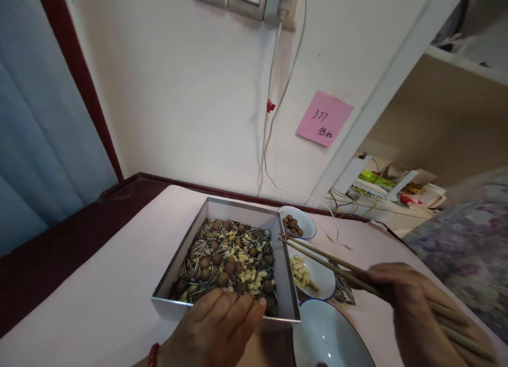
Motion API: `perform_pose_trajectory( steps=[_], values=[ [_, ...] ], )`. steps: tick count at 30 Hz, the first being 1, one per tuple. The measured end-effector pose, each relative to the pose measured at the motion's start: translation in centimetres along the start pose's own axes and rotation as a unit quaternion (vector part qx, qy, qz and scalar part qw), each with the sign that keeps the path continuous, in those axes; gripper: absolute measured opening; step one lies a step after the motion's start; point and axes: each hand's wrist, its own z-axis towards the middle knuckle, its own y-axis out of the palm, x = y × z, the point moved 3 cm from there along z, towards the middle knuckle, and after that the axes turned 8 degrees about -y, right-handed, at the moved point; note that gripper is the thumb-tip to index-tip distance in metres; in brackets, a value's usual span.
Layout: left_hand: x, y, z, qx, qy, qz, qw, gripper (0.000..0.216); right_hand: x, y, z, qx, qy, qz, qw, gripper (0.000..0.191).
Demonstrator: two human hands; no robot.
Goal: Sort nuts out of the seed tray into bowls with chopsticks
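Observation:
A square metal box [291,282] holds striped sunflower seeds [203,241], pale peanuts [248,274] and round brown nuts [223,278], all mixed. My left hand [222,324] lies over its near wall, fingers hooked across the rim and thumb hidden. In my right hand [413,303] is a pair of wooden chopsticks [337,269]; their tips are close together above the box's right wall, with nothing visible between them. Right of the box stand a white bowl of brown nuts [292,225], a bowl of peanuts [302,274] and a larger bowl [329,335] with something brown at its lower edge.
Dark seeds [344,290] lie partly hidden beside the peanut bowl. A white cable [273,129] hangs down the wall onto the pink-white table cover [99,282]. Shelves with clutter [381,182] and a flowered cloth [464,245] are at right, a blue curtain [43,124] at left.

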Motion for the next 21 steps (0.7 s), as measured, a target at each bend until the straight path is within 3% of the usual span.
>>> perform_pose_trajectory(
  steps=[2, 6, 12, 16, 21],
  values=[
    [0.0, 0.0, 0.1, 0.002, 0.006, 0.001, 1.0, 0.026, -1.7, 2.5, 1.2, -0.061, -0.031, 0.018, 0.997, 0.02],
    [0.0, 0.1, 0.0, 0.014, 0.007, 0.002, 1.0, 0.031, -1.9, 6.1, 2.9, -0.171, -0.05, 0.028, 0.984, 0.023],
    [0.1, 0.5, -0.5, 0.005, 0.013, 0.011, 1.0, 0.03, -1.5, 9.8, 3.8, -0.211, -0.08, -0.003, 0.974, 0.029],
    [0.2, 0.5, -0.6, 0.009, 0.01, 0.014, 1.0, 0.03, -1.0, 10.1, 3.7, -0.194, -0.082, -0.003, 0.978, 0.031],
    [0.1, 0.5, -0.7, 0.01, 0.011, 0.016, 1.0, 0.029, -2.2, 8.4, 3.2, -0.176, -0.069, 0.013, 0.982, 0.026]
  ],
)
